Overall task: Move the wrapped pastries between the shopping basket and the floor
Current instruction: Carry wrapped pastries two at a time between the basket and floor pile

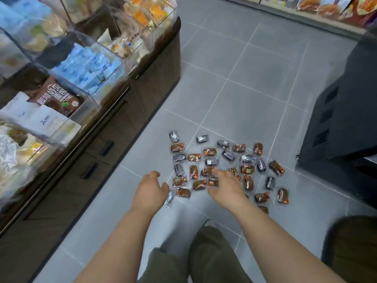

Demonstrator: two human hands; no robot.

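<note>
Several wrapped pastries point(226, 170) lie scattered on the grey tiled floor point(244, 88), some in brown-orange wrappers, some in dark silver ones. My left hand point(151, 190) hovers at the left edge of the pile with loosely curled fingers and holds nothing. A silver-wrapped pastry point(169, 199) lies just beside its thumb. My right hand point(224, 185) reaches over the middle of the pile, fingers spread and relaxed above a brown pastry point(213, 181). It covers a few pastries. No shopping basket can be clearly made out.
A dark display counter point(122, 127) with clear bins of packaged bread runs along the left. A black cabinet point(342, 119) stands at the right. A dark brown rounded object point(350, 250) sits at the lower right. My legs in olive trousers point(204, 258) are below.
</note>
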